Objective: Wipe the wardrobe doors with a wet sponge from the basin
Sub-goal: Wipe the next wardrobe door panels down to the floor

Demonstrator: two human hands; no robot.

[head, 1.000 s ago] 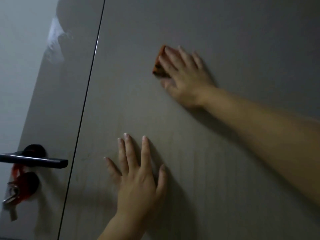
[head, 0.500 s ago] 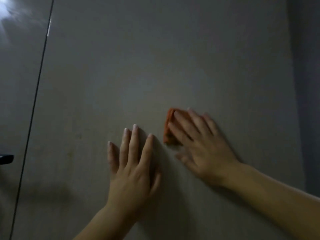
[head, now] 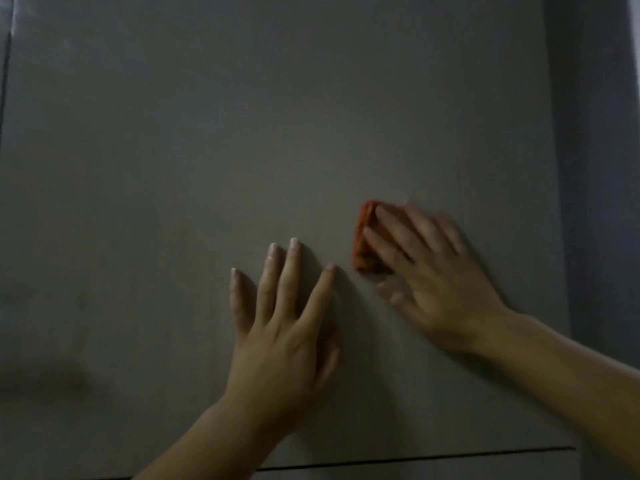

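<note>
Head view, left hand (head: pixel 280 341) flat, fingers straight on wardrobe door (head: pixel 242 133), right hand (head: pixel 433 271), blurred, seemingly straight-fingered, presses orange sponge (head: pixel 363 244) to it.

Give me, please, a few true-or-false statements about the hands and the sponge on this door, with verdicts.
1. The right hand presses an orange sponge against the wardrobe door. True.
2. The left hand holds a second sponge. False: it lies flat on the door, fingers straight, holding nothing.
3. The sponge lies left of the left hand. False: it is to its right, under the right hand's fingers.
4. A dark horizontal seam runs below both hands. True.
</note>
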